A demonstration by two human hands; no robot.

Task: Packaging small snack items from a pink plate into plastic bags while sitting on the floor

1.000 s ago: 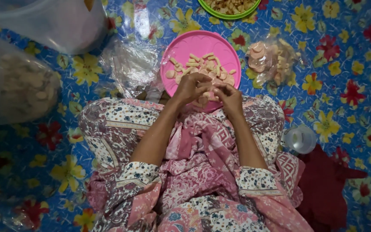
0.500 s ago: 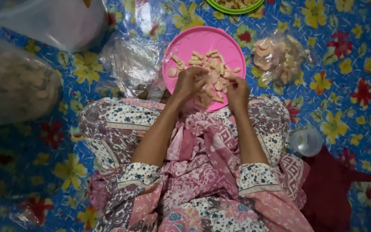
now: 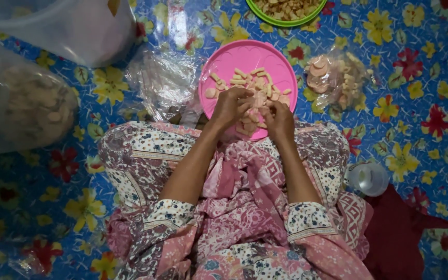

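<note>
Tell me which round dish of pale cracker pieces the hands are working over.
The pink plate, directly under the left hand and right hand. The green-rimmed dish sits farther off at the top edge, untouched.

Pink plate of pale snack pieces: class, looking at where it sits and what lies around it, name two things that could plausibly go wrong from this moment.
1. The pink plate seems to rest partly against the person's lap; a knee shift might tip the snack pieces onto the floral mat.
2. Both hands, left hand and right hand, work close together over the plate's near edge, so pieces could drop into the clothing.
</note>
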